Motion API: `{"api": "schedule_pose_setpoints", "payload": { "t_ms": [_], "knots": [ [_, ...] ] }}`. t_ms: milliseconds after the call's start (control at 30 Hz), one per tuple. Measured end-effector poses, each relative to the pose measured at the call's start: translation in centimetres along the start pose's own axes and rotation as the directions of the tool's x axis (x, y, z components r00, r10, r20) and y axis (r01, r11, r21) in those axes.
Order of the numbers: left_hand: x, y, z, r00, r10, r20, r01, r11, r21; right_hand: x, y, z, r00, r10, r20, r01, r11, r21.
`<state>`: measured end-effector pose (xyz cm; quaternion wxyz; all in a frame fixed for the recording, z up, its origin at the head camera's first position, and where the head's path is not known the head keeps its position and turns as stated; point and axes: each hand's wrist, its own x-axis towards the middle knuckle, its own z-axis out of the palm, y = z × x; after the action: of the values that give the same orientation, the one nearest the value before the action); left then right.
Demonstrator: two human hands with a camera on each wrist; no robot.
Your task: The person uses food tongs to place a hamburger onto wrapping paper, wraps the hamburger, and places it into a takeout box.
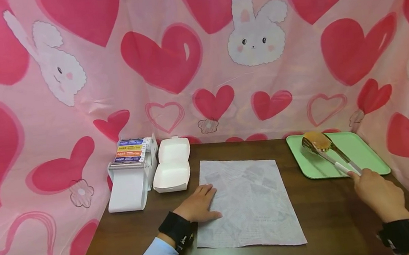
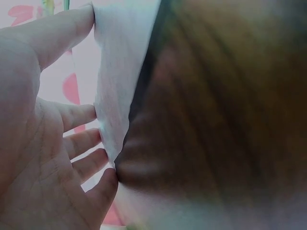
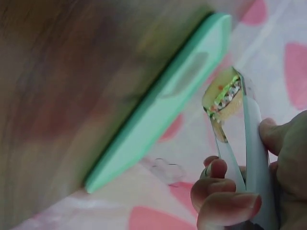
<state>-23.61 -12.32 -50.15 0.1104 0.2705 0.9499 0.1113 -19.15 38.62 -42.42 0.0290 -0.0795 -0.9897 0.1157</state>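
My right hand (image 1: 380, 194) grips a pair of tongs (image 3: 254, 139) with white handles. A burger (image 3: 223, 96) is clamped between the tong ends, raised above the light green tray (image 1: 360, 151); lettuce and filling show between its bun halves in the right wrist view. My left hand (image 1: 198, 205) rests with spread fingers on the left edge of a sheet of printed grey-white wrapping paper (image 1: 252, 206). The left wrist view shows the fingertips (image 2: 98, 112) touching the paper's edge. The paper lies flat on the brown table.
A white takeout box (image 1: 172, 176) stands with its lid up at the back left. Beside it is a dispenser (image 1: 129, 170) with a roll of colourful labels and a white front. A pink curtain (image 1: 221, 78) with hearts and rabbits hangs behind the brown table (image 1: 330, 218).
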Motion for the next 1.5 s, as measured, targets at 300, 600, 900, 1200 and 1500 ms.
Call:
{"api": "schedule_pose_setpoints", "payload": {
  "t_ms": [300,600,900,1200,1500],
  "knots": [
    [0.0,0.0,-0.1,1.000,0.005,0.000,-0.005,1.000,-0.009,-3.9,-3.9,-0.5,0.982,-0.186,-0.029,0.186,0.983,-0.004],
    [-0.2,0.1,-0.3,1.000,0.002,0.004,-0.002,1.000,-0.018,-7.6,-7.9,1.4,0.928,-0.349,-0.128,0.350,0.937,-0.015],
    [-0.3,0.3,-0.6,1.000,-0.002,0.011,0.003,1.000,-0.020,-8.9,-10.3,3.3,0.862,-0.473,-0.184,0.469,0.880,-0.070],
    [-0.3,0.3,-0.3,1.000,-0.004,0.003,0.004,1.000,-0.016,-9.2,-11.2,4.8,0.805,-0.555,-0.210,0.538,0.832,-0.138],
    [-0.1,0.1,-0.2,1.000,-0.003,0.004,0.003,1.000,-0.006,-9.4,-11.6,4.7,0.861,-0.483,-0.157,0.479,0.875,-0.066]
  ]
}}
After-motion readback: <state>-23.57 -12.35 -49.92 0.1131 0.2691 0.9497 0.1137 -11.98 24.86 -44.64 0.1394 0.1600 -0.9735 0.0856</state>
